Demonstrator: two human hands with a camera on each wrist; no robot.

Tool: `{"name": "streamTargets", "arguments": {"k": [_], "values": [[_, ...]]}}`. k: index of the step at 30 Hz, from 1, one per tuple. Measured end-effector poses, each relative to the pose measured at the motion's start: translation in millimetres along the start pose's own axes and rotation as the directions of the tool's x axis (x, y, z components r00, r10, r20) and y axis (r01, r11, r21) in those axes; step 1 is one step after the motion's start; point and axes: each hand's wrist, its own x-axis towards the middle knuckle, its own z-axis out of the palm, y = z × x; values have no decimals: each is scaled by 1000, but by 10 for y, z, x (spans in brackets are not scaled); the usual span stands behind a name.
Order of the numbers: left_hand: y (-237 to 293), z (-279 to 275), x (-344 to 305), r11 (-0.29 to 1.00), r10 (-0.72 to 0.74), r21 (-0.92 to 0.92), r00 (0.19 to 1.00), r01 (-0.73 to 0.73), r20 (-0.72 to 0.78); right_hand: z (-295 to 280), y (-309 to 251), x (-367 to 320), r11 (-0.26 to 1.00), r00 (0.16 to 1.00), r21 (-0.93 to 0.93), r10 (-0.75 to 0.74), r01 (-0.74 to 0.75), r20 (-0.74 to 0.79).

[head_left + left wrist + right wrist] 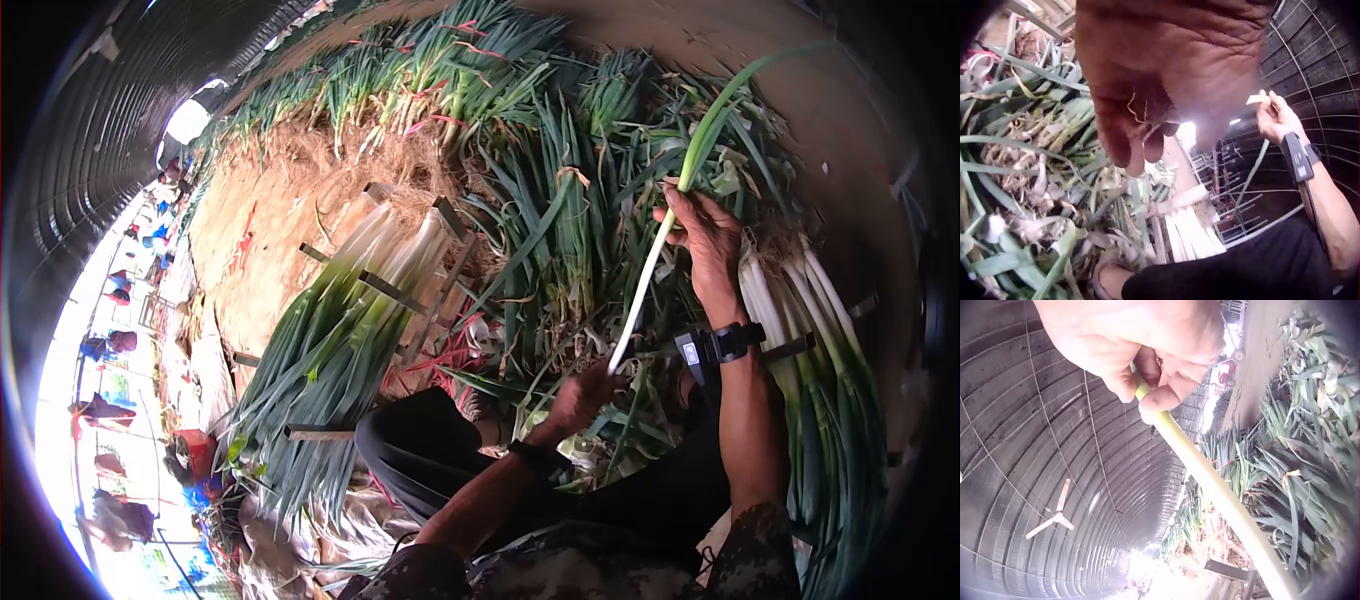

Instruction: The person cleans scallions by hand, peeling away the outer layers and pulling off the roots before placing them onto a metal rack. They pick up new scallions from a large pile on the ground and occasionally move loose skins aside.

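Two metal racks, each holding one stack of green onions. Left of centre: the left rack (393, 291) bears the left stack (325, 345), roots toward the top, leaves toward lower left. Centre: one tied bundle (578, 225). Below it, one left hand (583, 398), fingers curled round the root end of the single stalk (645, 285). Stalk slants up rightward to one right hand (708, 240), thumb and fingers pinching it near the green part. Right side: the right rack (790, 348) holds the right stack (825, 360), roots uppermost.
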Motion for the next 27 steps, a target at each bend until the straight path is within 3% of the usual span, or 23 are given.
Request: {"name": "streamTargets", "arguments": {"k": [1, 6, 10, 15, 19, 24, 27], "values": [[47, 59, -47, 988, 120, 100, 993, -120, 16, 17, 7, -11, 1000, 1000, -24, 6, -6, 0], [188, 219, -163, 991, 17, -128, 998, -25, -67, 136, 106, -76, 993, 984, -100, 83, -67, 158], [169, 200, -168, 992, 110, -43, 973, -121, -203, 294, -10, -148, 984, 949, -100, 170, -149, 266], [226, 157, -198, 953, 146, -246, 980, -175, -133, 316, 183, -179, 943, 816, -219, 327, -250, 476], [496, 180, -315, 892, 109, -442, 994, -91, 16, 332, 252, -218, 920, 781, -274, 385, -281, 491], [681, 246, -337, 948, 90, -302, 995, -97, -38, 294, 324, -212, 928, 836, -234, 364, -289, 411], [642, 204, -307, 927, 58, -369, 998, -61, -21, 287, 386, -202, 957, 876, -130, 289, -259, 386]]}}
